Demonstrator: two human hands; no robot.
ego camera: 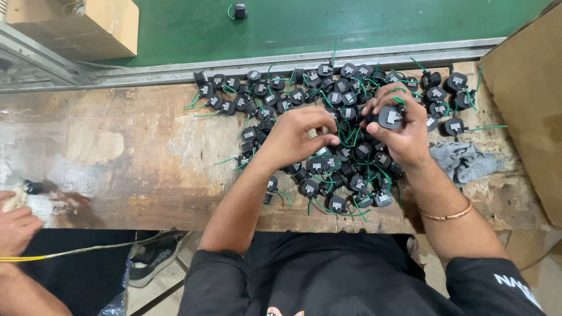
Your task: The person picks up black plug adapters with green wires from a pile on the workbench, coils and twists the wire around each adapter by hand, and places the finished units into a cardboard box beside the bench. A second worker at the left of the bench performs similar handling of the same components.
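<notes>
Worn bench (pixel 117 152): right hand (pixel 404 131) grips coil (pixel 390 117)

Both forearms reach forward; left hand (pixel 298 136) fingers pinched, right hand (pixel 401 131) grip closed.

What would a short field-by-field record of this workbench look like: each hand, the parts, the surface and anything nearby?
Left hand: over the pile, fingers pinched at a green wire
Right hand: holds one black part
Pile of black parts: small, green-wired, heaped
Workbench: worn wood
Grey rag: right of the pile
Cardboard box: top left
Another person's hand: left edge
</notes>
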